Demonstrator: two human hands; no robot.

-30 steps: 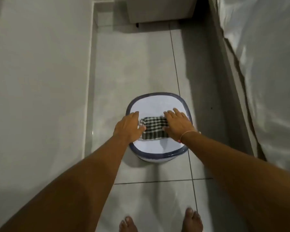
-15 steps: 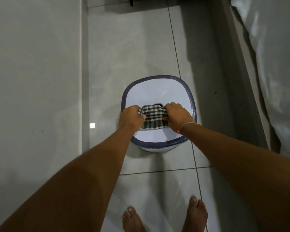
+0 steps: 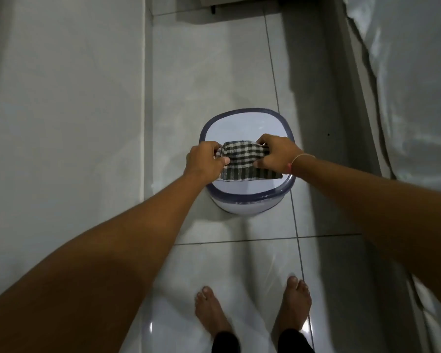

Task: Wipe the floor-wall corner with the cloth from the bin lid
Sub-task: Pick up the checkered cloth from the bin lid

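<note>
Both bare arms reach forward and down, the left hand (image 3: 204, 159) and right hand (image 3: 275, 156) curled closed, fingers (image 3: 265, 142) pinching opposite ends of the checked cloth (image 3: 239, 159), a thin band at the right wrist, bare feet (image 3: 297, 305) planted below.

Bare arms and bare feet (image 3: 252, 317); thin bracelet (image 3: 299, 159) (right wrist); dark trouser cuffs (image 3: 260, 342).
</note>
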